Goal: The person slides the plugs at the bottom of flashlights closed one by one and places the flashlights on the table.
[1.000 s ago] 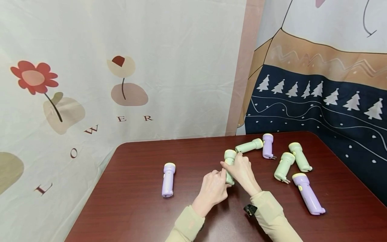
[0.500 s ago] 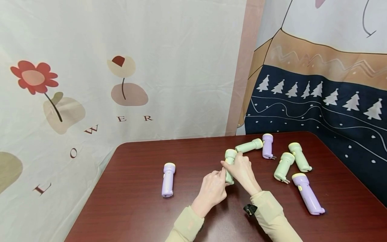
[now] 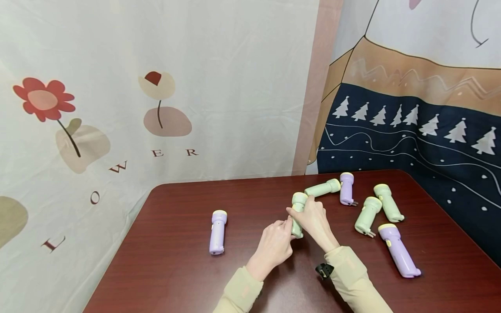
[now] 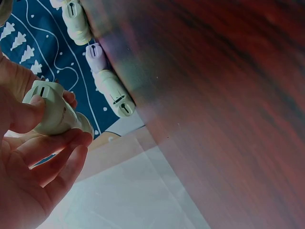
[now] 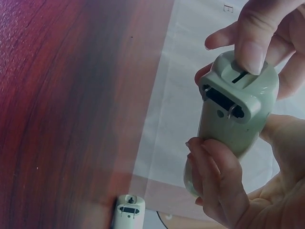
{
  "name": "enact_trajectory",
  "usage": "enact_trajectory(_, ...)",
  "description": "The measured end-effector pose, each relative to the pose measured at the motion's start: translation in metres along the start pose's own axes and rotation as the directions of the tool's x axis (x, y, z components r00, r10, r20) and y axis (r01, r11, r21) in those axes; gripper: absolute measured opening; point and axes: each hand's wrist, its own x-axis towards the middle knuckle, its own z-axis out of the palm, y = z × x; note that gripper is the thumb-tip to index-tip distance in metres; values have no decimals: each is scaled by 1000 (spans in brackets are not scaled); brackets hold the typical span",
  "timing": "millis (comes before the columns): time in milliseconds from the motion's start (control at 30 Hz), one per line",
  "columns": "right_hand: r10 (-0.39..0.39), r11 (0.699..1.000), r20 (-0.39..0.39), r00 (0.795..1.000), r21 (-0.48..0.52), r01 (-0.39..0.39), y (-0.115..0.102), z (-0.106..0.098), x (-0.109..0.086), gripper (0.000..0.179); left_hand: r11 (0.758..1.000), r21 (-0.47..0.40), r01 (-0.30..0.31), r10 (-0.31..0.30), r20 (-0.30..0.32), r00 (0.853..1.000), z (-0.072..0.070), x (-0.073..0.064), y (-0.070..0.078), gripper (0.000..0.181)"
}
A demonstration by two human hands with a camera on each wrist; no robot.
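My left hand (image 3: 273,244) and right hand (image 3: 316,222) both hold one pale green flashlight (image 3: 299,198) over the table. It tilts, its yellow-rimmed head pointing away from me. In the right wrist view, the left thumb (image 5: 250,57) presses beside a dark slot on the flashlight's (image 5: 233,126) tail end, the other left fingers lying behind it. Just below that slot is a recess with two metal prongs. The right fingers (image 5: 224,176) curl round the body further toward the head. In the left wrist view, the same flashlight (image 4: 55,109) sits between thumb and fingers.
A purple flashlight (image 3: 218,232) lies at left on the brown table (image 3: 168,269). Behind the hands lie a green flashlight (image 3: 322,188) and a purple one (image 3: 346,189). To the right are green flashlights (image 3: 368,215) (image 3: 388,203) and another purple flashlight (image 3: 399,252). Printed cloths hang behind.
The held green flashlight has shifted very slightly to the right, and the left hand has moved a little. The other flashlights have stayed in place.
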Motion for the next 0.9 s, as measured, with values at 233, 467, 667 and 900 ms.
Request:
enact_trajectory(233, 2, 1000, -2, 1000, -1, -2, 0, 0, 0, 59, 999, -41, 2, -1, 20, 1000, -2, 0, -2, 44)
enact_trajectory(467, 1, 1000, -3, 1000, -4, -1, 0, 0, 0, 59, 998, -66, 4, -1, 37, 999, -3, 0, -3, 43)
enact_trajectory(667, -1, 1000, -2, 1000, -7, 1, 0, 1, 1, 60, 998, -70, 4, 0, 57, 998, -5, 0, -3, 42)
enact_trajectory(900, 9, 1000, 9, 1000, -9, -9, 0, 1, 1, 64, 996, -85, 2, 5, 80, 997, -6, 0, -3, 42)
